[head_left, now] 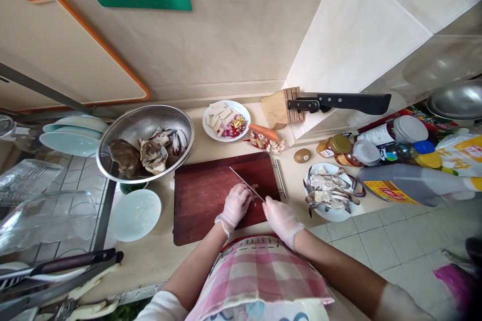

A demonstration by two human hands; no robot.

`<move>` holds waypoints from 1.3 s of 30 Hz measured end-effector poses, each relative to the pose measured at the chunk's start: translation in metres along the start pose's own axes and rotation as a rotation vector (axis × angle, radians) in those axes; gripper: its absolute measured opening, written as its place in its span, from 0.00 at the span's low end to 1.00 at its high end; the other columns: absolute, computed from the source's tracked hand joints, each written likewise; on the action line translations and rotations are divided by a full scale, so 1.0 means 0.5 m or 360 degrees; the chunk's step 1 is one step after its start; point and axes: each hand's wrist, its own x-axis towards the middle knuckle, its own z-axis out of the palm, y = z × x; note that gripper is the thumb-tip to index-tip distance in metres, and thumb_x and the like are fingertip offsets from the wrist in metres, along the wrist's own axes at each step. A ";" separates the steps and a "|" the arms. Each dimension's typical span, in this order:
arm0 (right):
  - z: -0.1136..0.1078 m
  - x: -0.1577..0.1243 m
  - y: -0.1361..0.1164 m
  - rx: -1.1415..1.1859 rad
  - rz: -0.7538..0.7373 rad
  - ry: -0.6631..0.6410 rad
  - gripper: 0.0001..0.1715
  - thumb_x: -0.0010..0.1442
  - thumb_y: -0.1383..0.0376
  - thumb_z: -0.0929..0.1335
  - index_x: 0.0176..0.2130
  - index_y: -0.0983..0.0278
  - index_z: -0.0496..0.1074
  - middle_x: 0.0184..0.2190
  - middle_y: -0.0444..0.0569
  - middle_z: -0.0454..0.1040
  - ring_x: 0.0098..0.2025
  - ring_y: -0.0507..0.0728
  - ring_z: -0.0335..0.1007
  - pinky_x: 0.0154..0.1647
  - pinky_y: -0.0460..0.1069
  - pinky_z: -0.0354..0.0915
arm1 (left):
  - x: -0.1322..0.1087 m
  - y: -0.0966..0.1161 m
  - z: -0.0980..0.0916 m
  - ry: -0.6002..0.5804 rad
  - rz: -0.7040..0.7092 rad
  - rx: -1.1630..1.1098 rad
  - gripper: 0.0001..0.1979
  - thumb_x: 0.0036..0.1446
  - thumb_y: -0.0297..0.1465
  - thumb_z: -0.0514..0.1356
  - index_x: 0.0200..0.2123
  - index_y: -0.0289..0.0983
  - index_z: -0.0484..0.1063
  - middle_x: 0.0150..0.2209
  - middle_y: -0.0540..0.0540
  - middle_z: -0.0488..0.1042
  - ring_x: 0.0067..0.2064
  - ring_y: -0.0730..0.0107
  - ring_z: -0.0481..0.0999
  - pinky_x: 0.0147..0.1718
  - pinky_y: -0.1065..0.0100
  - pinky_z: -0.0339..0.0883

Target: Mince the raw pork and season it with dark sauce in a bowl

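Note:
My right hand, in a clear plastic glove, is closed around the handle of a knife. The thin blade points up and left over a dark red-brown cutting board. My left hand, also gloved, rests on the board close beside the blade with its fingers curled. Whatever lies under those fingertips is hidden. A few small pale bits lie just past the blade. Behind the board are a carrot, a heap of garlic cloves and a white plate of cut pieces.
A steel colander with seafood stands left, above a pale bowl. To the right are a plate of cut crab, a kiwi, jars and a large bottle. A knife block stands behind.

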 end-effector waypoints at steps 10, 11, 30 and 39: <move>-0.018 0.000 0.002 -0.0018 -0.0013 -0.0026 0.16 0.67 0.63 0.55 0.41 0.64 0.69 0.35 0.53 0.79 0.37 0.57 0.77 0.32 0.47 0.63 | -0.001 0.007 -0.015 -0.0024 0.0060 -0.0040 0.11 0.63 0.30 0.52 0.36 0.39 0.75 0.37 0.44 0.74 0.39 0.66 0.71 0.40 0.64 0.70; -0.018 0.001 0.002 -0.0006 -0.0011 -0.0014 0.17 0.68 0.63 0.55 0.41 0.64 0.69 0.36 0.53 0.79 0.37 0.57 0.77 0.32 0.46 0.63 | -0.001 0.007 -0.015 -0.0035 0.0070 -0.0029 0.12 0.63 0.30 0.51 0.35 0.38 0.75 0.36 0.44 0.74 0.38 0.66 0.71 0.40 0.63 0.70; -0.013 -0.005 -0.011 -0.0014 0.0003 -0.0029 0.17 0.67 0.63 0.55 0.41 0.64 0.69 0.34 0.53 0.79 0.36 0.59 0.77 0.31 0.48 0.65 | -0.013 0.007 -0.031 -0.0052 0.0014 0.0041 0.11 0.63 0.30 0.51 0.38 0.39 0.74 0.39 0.44 0.74 0.41 0.65 0.71 0.40 0.63 0.70; -0.020 -0.011 -0.015 -0.0063 0.0010 -0.0080 0.16 0.67 0.64 0.56 0.42 0.64 0.69 0.34 0.54 0.78 0.36 0.57 0.77 0.31 0.46 0.65 | -0.020 0.005 -0.032 -0.0031 -0.0077 0.0021 0.10 0.63 0.32 0.52 0.39 0.39 0.73 0.38 0.43 0.74 0.42 0.64 0.72 0.40 0.64 0.70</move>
